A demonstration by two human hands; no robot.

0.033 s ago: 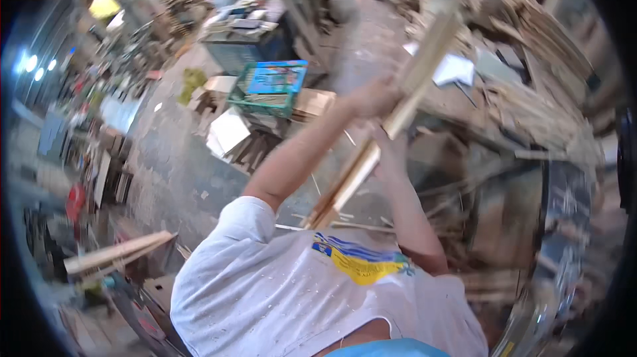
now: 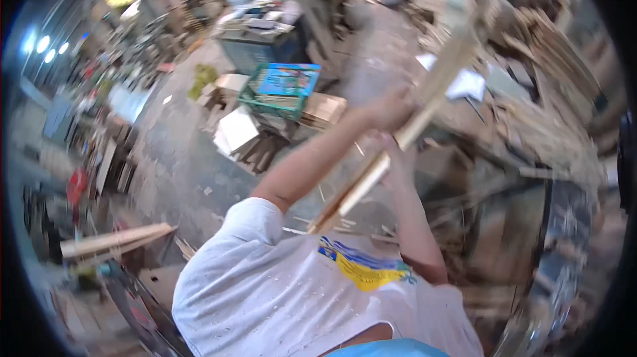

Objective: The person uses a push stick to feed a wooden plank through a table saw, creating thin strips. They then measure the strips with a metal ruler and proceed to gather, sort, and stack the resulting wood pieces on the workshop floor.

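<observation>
Long, narrow wooden boards (image 2: 363, 183) slant across in front of my body, from near my shirt up to the far right, where their ends blur. My left hand (image 2: 393, 109) is closed around the boards from the left, about midway along. Just nearer to me, my right hand (image 2: 397, 158) grips them from the right and partly underneath. Motion smears the fingers of both hands, and the exact number of boards is hard to make out.
Ahead to the left stand a green crate (image 2: 272, 101) with a blue packet (image 2: 290, 79) on it, wood blocks (image 2: 240, 130) and a dark cabinet (image 2: 265, 48). Timber (image 2: 557, 45) is stacked at the right. Pale planks (image 2: 116, 240) jut in at the lower left.
The surroundings have shifted slightly right and down in the picture. The boards and both hands have moved slightly right with them; the grip looks the same.
</observation>
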